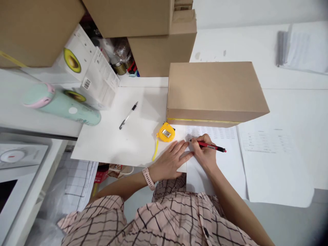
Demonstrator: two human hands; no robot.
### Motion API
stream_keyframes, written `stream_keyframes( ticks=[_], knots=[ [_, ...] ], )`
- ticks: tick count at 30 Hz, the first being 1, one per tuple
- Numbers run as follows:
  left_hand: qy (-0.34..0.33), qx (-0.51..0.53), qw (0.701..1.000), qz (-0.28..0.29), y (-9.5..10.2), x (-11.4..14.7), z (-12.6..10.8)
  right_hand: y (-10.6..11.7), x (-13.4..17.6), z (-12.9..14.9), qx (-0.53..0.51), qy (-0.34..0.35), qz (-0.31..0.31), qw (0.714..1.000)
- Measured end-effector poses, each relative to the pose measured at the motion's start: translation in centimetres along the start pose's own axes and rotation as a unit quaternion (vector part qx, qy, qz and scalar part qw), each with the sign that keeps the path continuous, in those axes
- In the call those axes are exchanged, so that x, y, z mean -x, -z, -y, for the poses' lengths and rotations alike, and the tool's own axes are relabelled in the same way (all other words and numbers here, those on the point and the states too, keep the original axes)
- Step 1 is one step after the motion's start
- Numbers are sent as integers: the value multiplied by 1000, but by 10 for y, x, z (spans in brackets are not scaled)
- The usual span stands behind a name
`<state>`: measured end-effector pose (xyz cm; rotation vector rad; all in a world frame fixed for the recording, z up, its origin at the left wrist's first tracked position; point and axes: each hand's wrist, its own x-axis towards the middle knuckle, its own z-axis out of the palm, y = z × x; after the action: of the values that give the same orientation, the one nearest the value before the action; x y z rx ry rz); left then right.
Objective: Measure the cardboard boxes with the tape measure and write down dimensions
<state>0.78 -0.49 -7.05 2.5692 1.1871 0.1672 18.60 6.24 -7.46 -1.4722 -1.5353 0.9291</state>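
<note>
My right hand [206, 153] grips a red and black pen [211, 146], its tip at the left edge of a printed sheet [225, 164]. Flat beside it lies my left hand [171, 159], fingers stretched out toward the sheet's edge. A pink band circles the left wrist. Just above the left hand sits a yellow tape measure [166, 132] with a short strip of tape out. A closed cardboard box [215, 90] stands behind both hands and covers the sheet's upper part. To the left, a clear pen with a black grip [128, 115] lies on the white table [115, 147].
A mint-green bottle [66, 106] and white boxes with avocado pictures [89, 65] stand at the left. Larger cartons [164, 51] are stacked behind. More printed paper [274, 164] lies on the right, and a paper stack [304, 48] at the far right. A white appliance [23, 157] is at lower left.
</note>
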Motion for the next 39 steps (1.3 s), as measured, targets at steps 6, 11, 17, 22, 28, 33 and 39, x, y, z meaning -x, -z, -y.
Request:
stream_keyframes(
  ticks=[6, 11, 17, 22, 28, 33, 39],
  knots=[
    [-2, 5, 1000, 2, -1, -1, 1, 0, 0, -5, 13, 0, -2, 1000],
    [-1, 5, 1000, 1, -3, -1, 2, 0, 1, -4, 5, 8, -17, 1000],
    [0, 9, 1000, -3, -4, -1, 2, 0, 0, -1, 11, 8, -9, 1000],
    [0, 8, 1000, -2, -3, -1, 2, 0, 1, -1, 4, 3, -13, 1000],
    [0, 13, 1000, -3, -4, -1, 2, -1, 1, -4, 12, 6, -16, 1000],
    [1, 12, 1000, -2, -3, 0, 1, -1, 0, -5, 8, 7, -17, 1000],
    [2, 12, 1000, 1, -1, -1, 1, 0, 1, -5, -9, 1, -30, 999]
  ],
)
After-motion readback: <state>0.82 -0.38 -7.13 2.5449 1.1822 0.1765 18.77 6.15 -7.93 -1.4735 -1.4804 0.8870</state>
